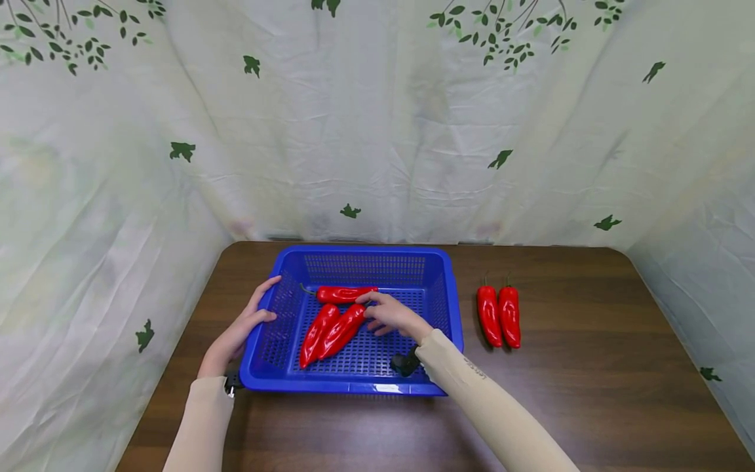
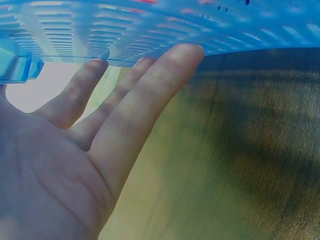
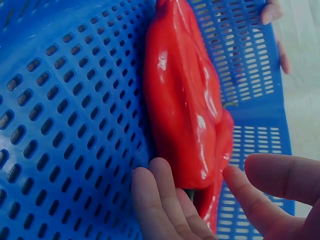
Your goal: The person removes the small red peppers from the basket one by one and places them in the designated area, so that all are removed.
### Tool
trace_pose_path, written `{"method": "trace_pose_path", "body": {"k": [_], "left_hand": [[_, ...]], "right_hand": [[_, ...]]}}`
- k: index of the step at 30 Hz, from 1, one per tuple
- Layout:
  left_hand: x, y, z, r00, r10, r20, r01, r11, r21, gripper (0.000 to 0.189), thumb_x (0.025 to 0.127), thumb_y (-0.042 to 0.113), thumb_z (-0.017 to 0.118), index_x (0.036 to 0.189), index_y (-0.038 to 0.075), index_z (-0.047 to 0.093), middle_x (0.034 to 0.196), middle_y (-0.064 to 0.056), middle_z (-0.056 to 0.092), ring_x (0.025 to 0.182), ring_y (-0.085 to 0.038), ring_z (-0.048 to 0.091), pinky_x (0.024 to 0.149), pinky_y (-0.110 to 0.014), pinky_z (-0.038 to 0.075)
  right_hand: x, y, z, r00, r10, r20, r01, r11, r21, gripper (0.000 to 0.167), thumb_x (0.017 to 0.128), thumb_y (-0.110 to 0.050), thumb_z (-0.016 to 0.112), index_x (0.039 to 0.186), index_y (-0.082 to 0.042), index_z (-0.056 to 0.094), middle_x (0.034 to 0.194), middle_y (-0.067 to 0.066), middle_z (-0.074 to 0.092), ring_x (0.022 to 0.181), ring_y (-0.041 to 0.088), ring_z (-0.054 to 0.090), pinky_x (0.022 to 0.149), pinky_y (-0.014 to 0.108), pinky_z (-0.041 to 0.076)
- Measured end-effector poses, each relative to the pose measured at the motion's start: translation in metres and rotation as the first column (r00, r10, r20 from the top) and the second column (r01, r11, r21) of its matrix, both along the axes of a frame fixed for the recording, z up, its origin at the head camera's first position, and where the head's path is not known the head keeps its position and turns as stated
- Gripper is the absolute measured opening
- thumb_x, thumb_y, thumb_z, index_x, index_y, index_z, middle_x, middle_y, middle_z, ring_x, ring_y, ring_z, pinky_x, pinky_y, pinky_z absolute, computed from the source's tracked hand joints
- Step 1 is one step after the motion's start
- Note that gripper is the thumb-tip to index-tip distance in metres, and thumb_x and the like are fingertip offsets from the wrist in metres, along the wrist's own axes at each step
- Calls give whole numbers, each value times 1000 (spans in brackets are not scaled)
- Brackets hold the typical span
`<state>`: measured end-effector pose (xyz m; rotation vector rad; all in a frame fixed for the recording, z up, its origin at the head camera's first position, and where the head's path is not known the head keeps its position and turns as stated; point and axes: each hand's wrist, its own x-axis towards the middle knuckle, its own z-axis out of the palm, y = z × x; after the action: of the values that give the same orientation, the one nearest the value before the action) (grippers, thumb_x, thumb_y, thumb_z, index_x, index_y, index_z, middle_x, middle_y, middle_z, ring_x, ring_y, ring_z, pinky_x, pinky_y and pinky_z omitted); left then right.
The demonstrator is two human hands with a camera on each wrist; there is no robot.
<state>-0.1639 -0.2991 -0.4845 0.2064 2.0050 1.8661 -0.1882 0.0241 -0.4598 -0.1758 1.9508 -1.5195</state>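
A blue plastic basket (image 1: 366, 387) stands on the table, its walls and floor perforated. At its left side my left hand (image 1: 238, 331) holds the rim; in the left wrist view, fingers (image 2: 135, 110) of it lie against the outer wall. Inside lie three glossy red chili peppers: one crosswise at the back (image 1: 345, 294), and two slanting side by side, the left one (image 1: 315, 337) and the right one (image 1: 342, 333). My right hand (image 1: 392, 314) reaches in beside the stem end of the right slanting pepper (image 3: 180, 100), thumb and fingers spread apart around that end.
Two more red chili peppers, a left one (image 1: 489, 316) and a right one (image 1: 510, 317), lie parallel on the brown wooden table (image 1: 578, 367) right of the basket. A pale curtain (image 1: 383, 131) with leaf prints hangs behind and at both sides.
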Motion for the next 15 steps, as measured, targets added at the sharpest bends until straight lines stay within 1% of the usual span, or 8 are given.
{"method": "trace_pose_path", "body": {"k": [4,11,15], "left_hand": [[0,0,0,1000,1,3,-1,1000,-1,69,94,8,40,151,35,11,150,-22,2,124,-52,25,83,-47,45],[0,0,0,1000,2,0,-2,1000,-1,69,94,9,40,151,34,11,150,-22,2,125,-51,24,84,-47,45],[0,0,0,1000,6,-1,-6,1000,1,69,94,8,40,151,34,12,150,-22,3,124,-51,25,83,-47,45]], "right_hand": [[1,-2,0,1000,12,7,-12,1000,14,42,94,-5,45,136,-3,49,118,18,55,101,40,60,79,49,51],[1,-6,-3,1000,18,14,-18,1000,19,46,94,-4,45,140,-4,46,125,18,51,100,41,60,79,48,51],[0,-9,-4,1000,19,6,-19,1000,12,45,94,-2,45,139,-2,47,119,18,54,99,41,60,81,48,50]]}}
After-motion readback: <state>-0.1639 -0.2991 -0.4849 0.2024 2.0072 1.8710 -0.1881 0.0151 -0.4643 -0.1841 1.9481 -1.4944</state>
